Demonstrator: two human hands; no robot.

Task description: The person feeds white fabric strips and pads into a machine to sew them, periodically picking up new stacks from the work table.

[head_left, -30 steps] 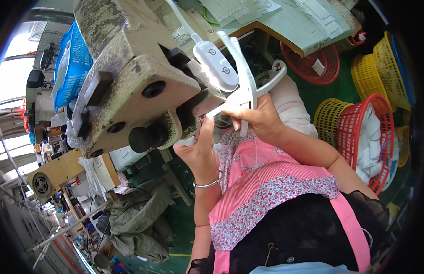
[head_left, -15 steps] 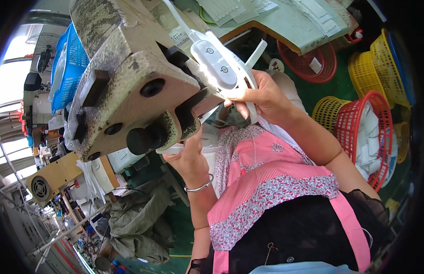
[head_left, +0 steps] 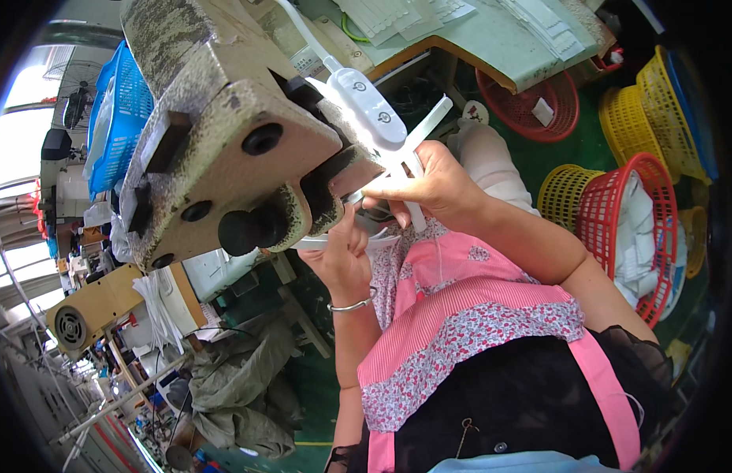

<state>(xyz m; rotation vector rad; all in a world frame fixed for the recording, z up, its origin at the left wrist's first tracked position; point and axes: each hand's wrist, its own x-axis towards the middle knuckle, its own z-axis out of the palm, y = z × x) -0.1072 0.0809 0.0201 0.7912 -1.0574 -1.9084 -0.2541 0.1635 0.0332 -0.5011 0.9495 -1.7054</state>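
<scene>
My right hand [head_left: 438, 188] is closed, thumb against fingers, on a flat white strip [head_left: 431, 122] whose ends stick out above and below it. Just left of it and lower, my left hand [head_left: 339, 264], with a silver bangle at the wrist, has its fingers bent around another length of white strip [head_left: 309, 243]. Both hands work close under the head of a worn, cream-coloured machine [head_left: 240, 150], which hides part of the fingertips. A small white lamp with two buttons [head_left: 370, 109] hangs beside the machine head and lights the strip brightly. Whether the two lengths join cannot be seen.
A pale green worktable [head_left: 531, 59] with stacks of white strips stands at the top. Red [head_left: 627, 236] and yellow [head_left: 669, 118] plastic baskets stand on the right. At upper left is a blue basket [head_left: 120, 118]; a grey-green cloth [head_left: 244, 378] hangs lower left.
My right hand has shifted left with the white strip, away from beside the lamp. My left hand has moved slightly up and right, so the two hands are closer together.
</scene>
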